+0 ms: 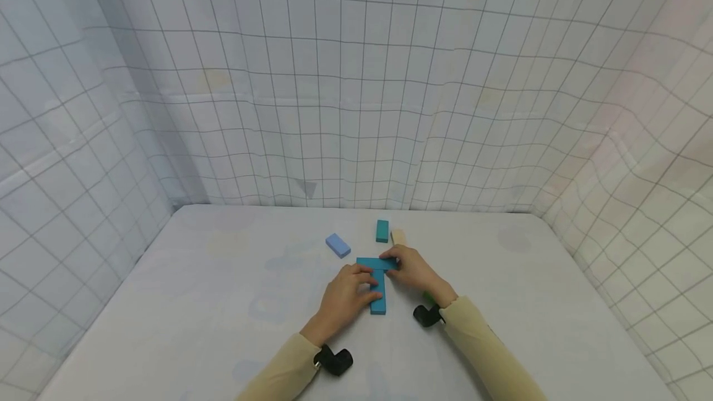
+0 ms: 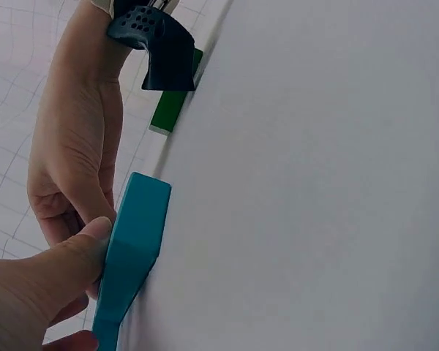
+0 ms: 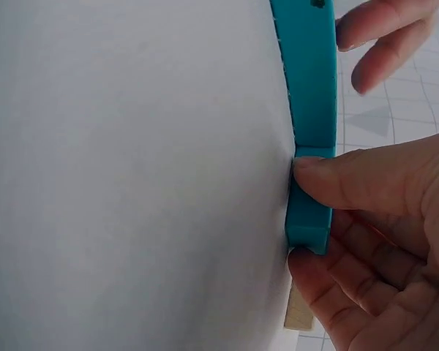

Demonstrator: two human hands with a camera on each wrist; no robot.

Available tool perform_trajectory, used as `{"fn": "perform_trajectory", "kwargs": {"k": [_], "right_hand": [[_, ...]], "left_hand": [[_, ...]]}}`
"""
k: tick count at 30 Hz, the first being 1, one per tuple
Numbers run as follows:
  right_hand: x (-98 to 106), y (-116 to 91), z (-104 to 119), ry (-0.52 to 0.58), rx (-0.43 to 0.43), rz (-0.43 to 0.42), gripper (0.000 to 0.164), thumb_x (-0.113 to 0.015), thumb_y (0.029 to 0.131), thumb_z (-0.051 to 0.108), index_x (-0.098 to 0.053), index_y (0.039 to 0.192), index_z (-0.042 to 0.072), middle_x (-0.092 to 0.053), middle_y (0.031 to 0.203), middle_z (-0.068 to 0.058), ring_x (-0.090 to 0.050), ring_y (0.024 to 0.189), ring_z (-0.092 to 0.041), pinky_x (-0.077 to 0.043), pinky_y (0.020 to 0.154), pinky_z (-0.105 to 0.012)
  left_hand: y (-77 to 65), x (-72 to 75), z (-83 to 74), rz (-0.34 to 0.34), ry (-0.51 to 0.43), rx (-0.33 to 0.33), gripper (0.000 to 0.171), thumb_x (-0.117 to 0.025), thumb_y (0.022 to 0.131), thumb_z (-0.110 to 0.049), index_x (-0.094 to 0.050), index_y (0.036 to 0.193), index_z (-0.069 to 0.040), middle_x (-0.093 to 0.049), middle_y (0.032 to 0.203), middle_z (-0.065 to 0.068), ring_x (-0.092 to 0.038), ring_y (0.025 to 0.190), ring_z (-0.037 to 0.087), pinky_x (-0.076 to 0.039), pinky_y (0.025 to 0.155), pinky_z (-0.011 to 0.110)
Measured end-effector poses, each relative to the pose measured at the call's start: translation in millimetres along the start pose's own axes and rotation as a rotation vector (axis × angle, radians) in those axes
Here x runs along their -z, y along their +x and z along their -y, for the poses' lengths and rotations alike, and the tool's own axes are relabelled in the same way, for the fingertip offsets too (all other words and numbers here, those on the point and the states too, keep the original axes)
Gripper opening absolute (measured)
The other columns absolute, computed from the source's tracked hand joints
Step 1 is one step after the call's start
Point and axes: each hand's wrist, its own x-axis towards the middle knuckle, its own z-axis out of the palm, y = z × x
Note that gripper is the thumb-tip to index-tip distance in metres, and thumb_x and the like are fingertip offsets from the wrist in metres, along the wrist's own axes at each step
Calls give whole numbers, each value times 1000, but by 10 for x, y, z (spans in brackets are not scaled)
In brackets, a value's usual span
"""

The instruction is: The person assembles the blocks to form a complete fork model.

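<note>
Two blue blocks meet in a T on the white table in the head view. My right hand [image 1: 412, 268] pinches the right end of the crosswise blue block [image 1: 367, 262] between thumb and fingers; the right wrist view shows the thumb [image 3: 322, 179] on its side. My left hand [image 1: 346, 294] reaches over from the left. Its thumb and fingertips touch the upper side of the lengthwise blue block [image 1: 378, 307], fingers bent and spread. In the left wrist view, that left thumb [image 2: 80, 252] rests against the blue block [image 2: 135, 234]. The exact seam between the blocks is partly hidden.
Behind the T lie a light blue block [image 1: 338, 245], a teal block [image 1: 382, 231] and a pale wooden block [image 1: 398, 237]. A green block [image 1: 428, 297] sits partly under the right wrist. Gridded white cloth [image 1: 356, 110] walls the table [image 1: 223, 302].
</note>
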Motion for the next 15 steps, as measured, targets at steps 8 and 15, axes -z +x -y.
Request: {"fn": "perform_trajectory", "kwargs": {"k": [8, 15], "right_hand": [[-12, 17, -3, -5, -14, 9, 28, -71, 81, -2, -67, 109, -1, -64, 105, -10, -59, 95, -23, -49, 76, -32], [-7, 16, -10, -9, -6, 10, 28, -72, 81, -2, -67, 108, 0, -64, 104, -9, -59, 94, -23, -49, 76, -32]], "left_hand": [[33, 116, 26, 138, 94, -52, 25, -73, 82, -37, -78, 96, -17, -67, 111, -5, -56, 99, 13, -49, 79, 29], [5, 140, 161, 217, 52, -76, 35, -68, 85, -44, -74, 110, -20, -61, 123, -8, -52, 104, 11, -47, 82, 30]]}}
